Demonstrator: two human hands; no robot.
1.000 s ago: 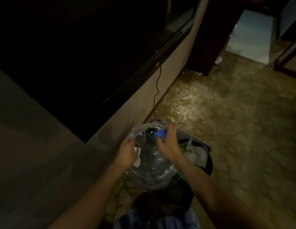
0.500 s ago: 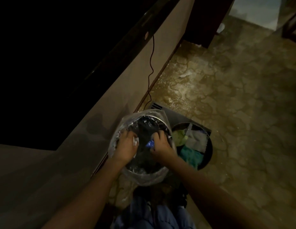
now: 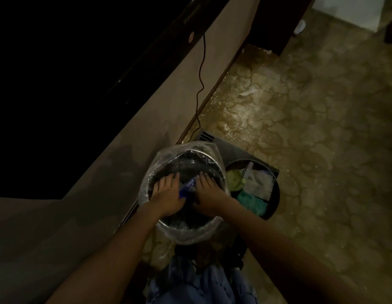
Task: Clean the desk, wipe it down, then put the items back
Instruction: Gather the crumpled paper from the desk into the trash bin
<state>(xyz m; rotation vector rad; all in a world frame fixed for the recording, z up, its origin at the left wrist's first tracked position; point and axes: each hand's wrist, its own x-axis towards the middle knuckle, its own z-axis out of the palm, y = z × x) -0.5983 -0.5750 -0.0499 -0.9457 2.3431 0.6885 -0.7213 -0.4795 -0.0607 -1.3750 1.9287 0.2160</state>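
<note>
- Floor (image 3: 311, 128): mottled tan surface, dim light, pale specks near the wall; one small white scrap (image 3: 248, 92) lies on it, well apart from the bins.
- Wall (image 3: 146, 132): beige, running diagonally; a thin black cable (image 3: 201, 69) hangs down it toward the floor.
- Trash bin (image 3: 181, 233): round, lined with a clear plastic bag (image 3: 214, 150) whose edge folds over the rim; stands on the floor beside the wall. Dark contents inside, not identifiable.
- Black bucket (image 3: 276, 200): just right of the bin, touching or nearly so; holds a white cloth (image 3: 259, 185), a teal cloth (image 3: 252, 204) and a pale green item (image 3: 233, 177).
- Left hand (image 3: 167, 195): inside the bin mouth, palm down, fingers extended and spread, pressing on the contents.
- Right hand (image 3: 209, 193): same posture, fingers straight, pressing down beside the left.
- Blue plastic piece (image 3: 187, 188): crumpled, between the two hands, touching both; cannot tell whether either thumb pinches it.
</note>
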